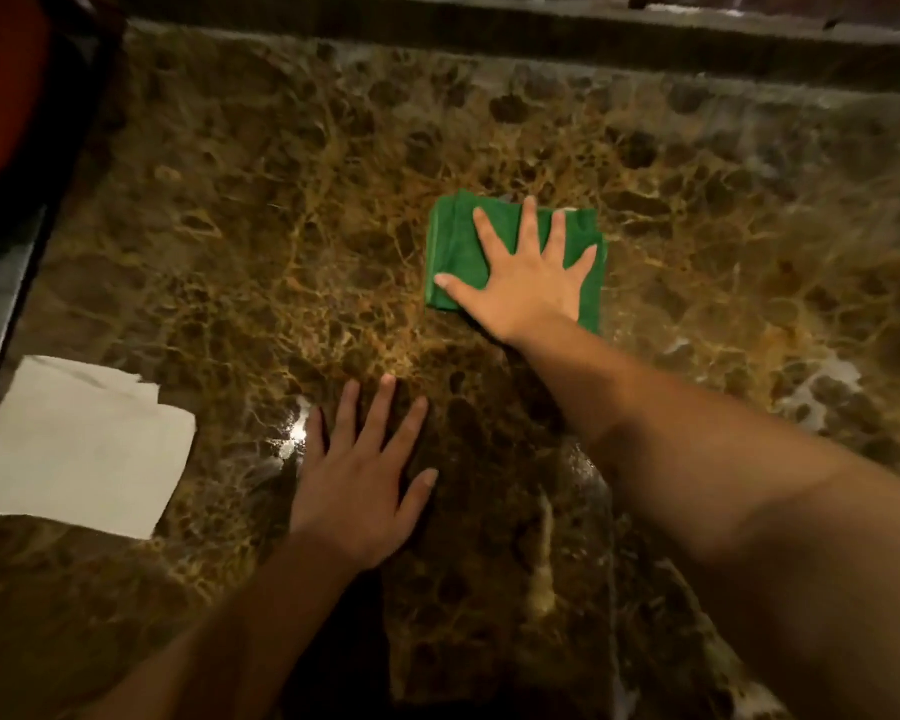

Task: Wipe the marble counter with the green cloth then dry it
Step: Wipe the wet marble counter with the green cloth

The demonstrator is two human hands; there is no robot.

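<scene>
In the head view, a brown marble counter (pixel 261 210) with pale gold veining is seen from above, lit most brightly near its middle. A folded green cloth (pixel 455 252) is laid flat on the counter, a little right of centre and toward the far side. The right hand (pixel 528 283) is pressed palm-down on the cloth, with the fingers spread wide and flat; nothing is gripped, and the cloth is only held down under the palm. The thumb tip is placed near the cloth's near-left corner. The left hand (pixel 357 485) is laid flat on the bare marble, nearer the person and well apart from the cloth, its fingers likewise splayed and empty. A white paper towel (pixel 74 449) is seen lying at the left edge of the counter, apart from both hands. Wet, shiny streaks are visible on the marble at the right and near the left hand.
</scene>
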